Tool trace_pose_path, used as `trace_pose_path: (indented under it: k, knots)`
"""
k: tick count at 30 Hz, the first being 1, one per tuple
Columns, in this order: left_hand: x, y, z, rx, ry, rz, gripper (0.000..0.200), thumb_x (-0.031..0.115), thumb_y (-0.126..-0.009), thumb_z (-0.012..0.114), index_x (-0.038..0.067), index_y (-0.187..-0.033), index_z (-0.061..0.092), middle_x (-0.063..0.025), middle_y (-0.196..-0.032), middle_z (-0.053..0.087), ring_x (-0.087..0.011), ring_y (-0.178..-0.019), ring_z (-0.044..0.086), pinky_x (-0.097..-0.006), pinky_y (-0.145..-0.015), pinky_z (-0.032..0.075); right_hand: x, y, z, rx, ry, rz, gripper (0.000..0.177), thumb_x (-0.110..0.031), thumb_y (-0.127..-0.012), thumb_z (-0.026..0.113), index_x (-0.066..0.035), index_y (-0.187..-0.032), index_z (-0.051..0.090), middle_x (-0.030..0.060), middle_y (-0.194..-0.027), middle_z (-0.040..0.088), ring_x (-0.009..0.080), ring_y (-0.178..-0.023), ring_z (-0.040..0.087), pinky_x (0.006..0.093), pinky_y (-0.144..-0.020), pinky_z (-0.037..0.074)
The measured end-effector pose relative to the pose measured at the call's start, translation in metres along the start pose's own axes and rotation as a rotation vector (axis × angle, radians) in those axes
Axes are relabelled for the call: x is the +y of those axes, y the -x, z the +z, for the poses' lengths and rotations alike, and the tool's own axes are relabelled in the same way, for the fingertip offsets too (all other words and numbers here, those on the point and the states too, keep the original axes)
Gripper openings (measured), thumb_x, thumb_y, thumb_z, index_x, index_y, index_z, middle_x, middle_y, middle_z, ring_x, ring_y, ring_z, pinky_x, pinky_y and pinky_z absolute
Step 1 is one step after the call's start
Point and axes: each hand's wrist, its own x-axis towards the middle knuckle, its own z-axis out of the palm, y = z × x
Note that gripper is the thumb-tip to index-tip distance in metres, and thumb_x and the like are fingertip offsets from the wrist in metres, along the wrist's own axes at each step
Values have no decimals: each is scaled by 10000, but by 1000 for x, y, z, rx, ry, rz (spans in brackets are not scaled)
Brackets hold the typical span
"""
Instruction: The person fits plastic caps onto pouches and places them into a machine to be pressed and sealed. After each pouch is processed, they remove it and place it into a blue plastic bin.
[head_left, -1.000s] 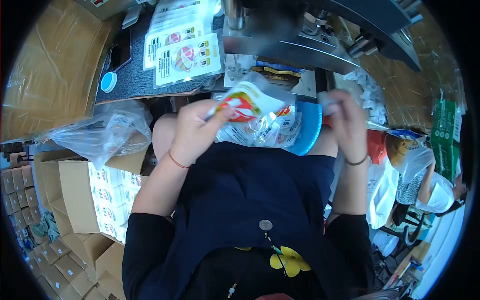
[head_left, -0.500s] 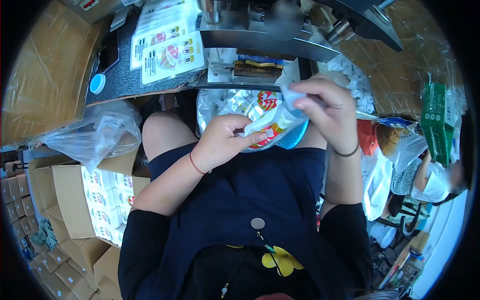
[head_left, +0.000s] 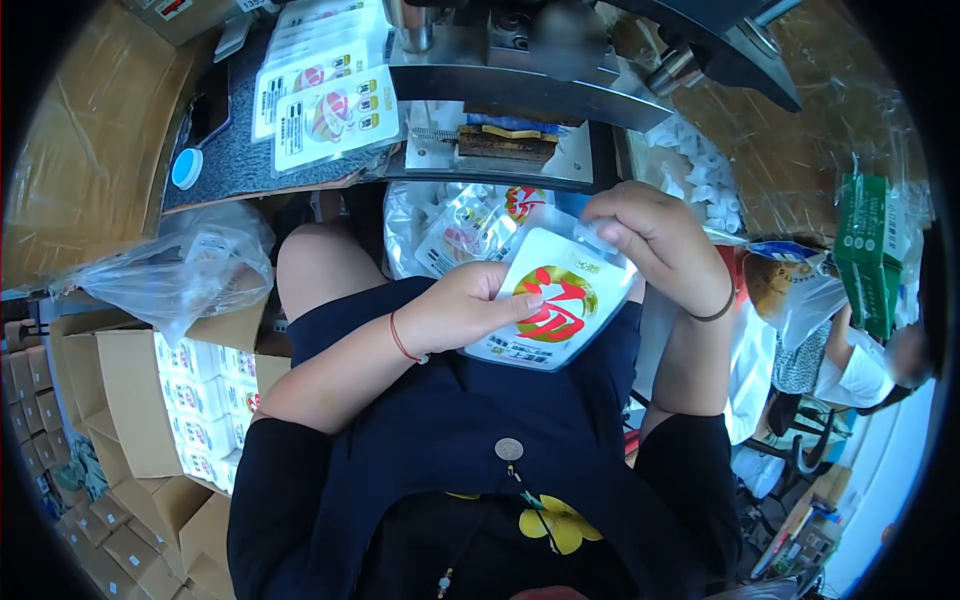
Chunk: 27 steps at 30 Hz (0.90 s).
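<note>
A white pouch point(head_left: 550, 300) with a red and gold-green print lies face up over my lap, tilted. My left hand point(head_left: 465, 305) grips its left edge, thumb across the printed front. At the pouch's upper right corner, my right hand point(head_left: 660, 240) has its fingers closed on the corner, which they partly hide. Behind the pouch, a clear plastic bag point(head_left: 410, 225) holds more printed pouches between my knees. Flat printed pouches point(head_left: 335, 118) overlap in a row on the table at the upper left.
A metal press point(head_left: 500, 90) stands at the table edge. A blue cap point(head_left: 187, 168) and a phone point(head_left: 210, 110) lie left. White spouts point(head_left: 700, 170) are heaped right. An open carton point(head_left: 140, 400) holds white packs. A seated person point(head_left: 850, 365) is at far right.
The pouch has turned face up and come nearer my body, its front now showing. My right hand has moved slightly down and right with its corner. The whole view has shifted a little.
</note>
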Motion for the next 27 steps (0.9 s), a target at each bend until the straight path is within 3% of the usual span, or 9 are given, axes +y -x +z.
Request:
trace_pose_path:
  k: [5,8,13,15,19,20,22,25,27]
  knots:
    - [-7,1,-13,96,77,0,288,99,-993,651,-36,-1248,647,-81,-1153,722,-113,-1031,671,-289,-918,542,19,13,-5,441,-364,142,223,2,-893,689,12,-1116,676,91,-1081,696,146,-938,635,294,-804,509]
    - [0,-6,-30,191,260,119,282,49,-957,671,-29,-1228,655,-102,-1140,729,-146,-1002,707,-311,-909,566,29,35,-3,318,-628,504,244,26,-895,668,16,-1139,663,80,-1065,666,122,-916,609,273,-800,494]
    - [31,-12,-49,232,349,62,262,40,-942,674,-36,-1193,669,-127,-1130,731,-176,-984,722,-330,-885,585,28,27,32,369,-316,143,269,78,-883,617,-31,-1105,512,62,-1041,572,142,-971,550,272,-819,453]
    - [34,-14,-51,234,355,60,316,60,-956,662,-45,-1250,610,-128,-1150,709,-173,-954,712,-327,-870,587,27,27,37,333,-237,185,304,105,-870,604,-31,-1118,492,86,-1078,569,154,-974,554,282,-823,463]
    - [44,-4,-90,868,-351,425,436,149,-999,623,-9,-1364,443,-159,-1204,624,-212,-982,664,-364,-869,554,25,29,44,370,-325,355,244,98,-880,630,-3,-1094,568,94,-986,634,177,-857,606,308,-766,500]
    - [51,0,-119,1216,-1178,791,485,148,-967,649,6,-1387,453,-248,-1293,574,-328,-1159,613,-444,-978,497,23,28,42,372,-345,416,226,91,-883,640,1,-1085,591,90,-956,647,179,-828,614,310,-752,504]
    - [60,14,-139,1140,-1713,476,551,150,-934,658,18,-1424,445,-308,-1403,480,-443,-1276,513,-483,-1066,425,11,20,35,382,-110,311,138,-2,-925,650,16,-1062,644,102,-872,648,218,-774,631,341,-737,511]
    - [40,35,-130,916,-1894,438,504,154,-904,660,10,-1367,522,-296,-1386,525,-451,-1266,529,-512,-1031,441,9,14,32,445,73,249,159,-120,-989,600,14,-1065,638,150,-900,636,278,-803,642,366,-742,507]
    - [29,55,-129,978,-1557,400,485,116,-886,659,21,-1350,557,-260,-1274,610,-427,-1177,596,-485,-978,487,7,10,44,492,36,263,151,-125,-995,588,8,-1050,633,160,-922,642,303,-817,643,373,-748,506]
